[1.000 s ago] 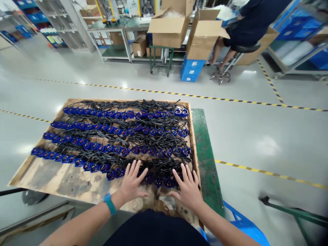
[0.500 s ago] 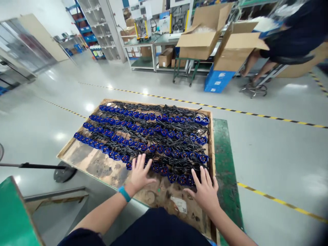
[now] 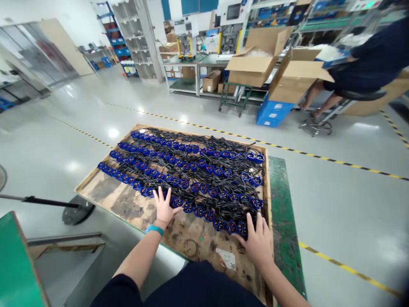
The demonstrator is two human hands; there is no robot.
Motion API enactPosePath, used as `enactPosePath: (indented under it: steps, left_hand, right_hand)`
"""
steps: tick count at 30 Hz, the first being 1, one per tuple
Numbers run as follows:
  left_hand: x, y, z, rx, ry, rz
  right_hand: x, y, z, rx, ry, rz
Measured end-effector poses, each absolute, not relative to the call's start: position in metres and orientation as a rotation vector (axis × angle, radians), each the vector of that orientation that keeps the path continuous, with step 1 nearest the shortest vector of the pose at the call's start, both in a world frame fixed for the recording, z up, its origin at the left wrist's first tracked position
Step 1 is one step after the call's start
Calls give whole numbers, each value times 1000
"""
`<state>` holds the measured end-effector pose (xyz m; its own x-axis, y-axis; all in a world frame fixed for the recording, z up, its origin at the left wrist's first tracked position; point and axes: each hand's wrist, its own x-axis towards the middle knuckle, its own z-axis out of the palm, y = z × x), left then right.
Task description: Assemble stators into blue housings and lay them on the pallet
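Rows of round blue parts (image 3: 208, 215) with black cables (image 3: 230, 204) lie across a shallow wooden tray (image 3: 128, 209). My left hand (image 3: 164, 209), with a teal band on its wrist, is spread over the front row near its middle. At the right end of that row is my right hand (image 3: 258, 238), fingers apart, beside the last blue part (image 3: 242, 227). Neither hand grips anything. The fingertips hide some parts beneath them, and whether they touch I cannot tell. A white label (image 3: 226, 258) lies on the tray's board between my forearms.
A green board (image 3: 281, 204) shows along the tray's right side. Beyond the taped floor line stand open cardboard boxes (image 3: 251, 68), a blue box (image 3: 271, 111) and a workbench (image 3: 183, 64). A person (image 3: 361, 64) sits on a stool at the right. A stand's black base (image 3: 77, 209) is at the left.
My left hand has shifted left along the front row, its fingers more widely spread. My right hand stays near the row's right end. The camera view has tilted slightly upward.
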<state>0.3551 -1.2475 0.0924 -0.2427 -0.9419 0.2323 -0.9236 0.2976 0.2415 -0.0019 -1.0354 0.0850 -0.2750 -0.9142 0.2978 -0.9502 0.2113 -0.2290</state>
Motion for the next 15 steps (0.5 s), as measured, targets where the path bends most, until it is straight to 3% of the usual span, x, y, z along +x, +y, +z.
enactPosePath:
  steps: [4,7,10,15]
  left_hand:
    - [375,-1234,93,1650,-2230,-78]
    - [401,-1234,89,1779,-1928,-112]
    - [415,-1253,85,1940,-1598,-136]
    - [383,-1292,83,2098,-1477,-145]
  right_hand:
    - [-3,-1023,103,1751,-2420,601]
    - [-1,-991,106,1549,-2554,621]
    - [-6,-954,88,1314,-2770,563]
    - [-34,-936,62,1155,-3238,484]
